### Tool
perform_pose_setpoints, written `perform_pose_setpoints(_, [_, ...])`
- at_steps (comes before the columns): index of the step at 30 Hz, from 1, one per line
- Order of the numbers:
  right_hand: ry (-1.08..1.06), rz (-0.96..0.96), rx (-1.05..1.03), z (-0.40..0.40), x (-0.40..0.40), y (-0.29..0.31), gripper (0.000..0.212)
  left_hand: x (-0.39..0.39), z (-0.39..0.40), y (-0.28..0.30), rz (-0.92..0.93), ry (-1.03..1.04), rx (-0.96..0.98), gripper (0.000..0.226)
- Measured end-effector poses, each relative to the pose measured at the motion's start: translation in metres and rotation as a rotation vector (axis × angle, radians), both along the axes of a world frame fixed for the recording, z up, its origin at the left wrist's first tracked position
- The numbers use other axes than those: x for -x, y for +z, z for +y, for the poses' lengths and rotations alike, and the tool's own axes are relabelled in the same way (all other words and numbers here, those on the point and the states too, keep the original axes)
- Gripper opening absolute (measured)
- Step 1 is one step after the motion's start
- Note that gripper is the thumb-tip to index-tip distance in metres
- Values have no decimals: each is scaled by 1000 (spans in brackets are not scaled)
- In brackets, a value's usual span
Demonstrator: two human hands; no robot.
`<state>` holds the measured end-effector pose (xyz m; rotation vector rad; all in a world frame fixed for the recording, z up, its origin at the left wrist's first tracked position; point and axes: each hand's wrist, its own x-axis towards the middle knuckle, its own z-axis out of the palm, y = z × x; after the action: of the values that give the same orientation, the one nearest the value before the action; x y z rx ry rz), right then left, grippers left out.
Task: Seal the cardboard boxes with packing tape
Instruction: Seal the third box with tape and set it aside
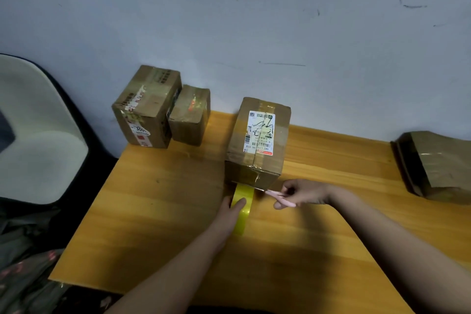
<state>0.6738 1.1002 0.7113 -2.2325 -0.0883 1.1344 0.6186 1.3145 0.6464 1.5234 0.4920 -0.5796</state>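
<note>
**Scissors close in as tape strip awaits the cut**

A person's left hand (233, 208) grips a roll of yellow packing tape (243, 208) just in front of the labelled cardboard box (258, 140), fingers curled over the roll, its strip drawn taut up to the box's near face. The right hand (303, 192), beside the box's near right corner, holds pink scissors (279, 196), blades pointing toward the strip; whether they are parted cannot be told. The cut appears to be the step in hand. Next, the blades must reach the taut strip near the box. Two more cardboard boxes (163, 107) stand behind and left of it on the wooden table (158, 224).
</note>
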Motion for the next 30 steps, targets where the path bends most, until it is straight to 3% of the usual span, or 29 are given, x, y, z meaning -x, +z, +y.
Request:
perform_pose_setpoints(17, [25,-52,-52,-5,-7,-3,27,3,3,8,4,4,-33,16])
perform_pose_setpoints(22, [-27,-25,-102,2,11,-6,31,9,36,9,29,-122,-139,40])
perform_pose_setpoints(26, [43,-27,-12,13,32,-30,32,14,72,12,-60,-255,-382,45])
perform_pose_setpoints(30, [-105,-109,42,44,56,-60,22,15,97,13,-185,-551,-972,45])
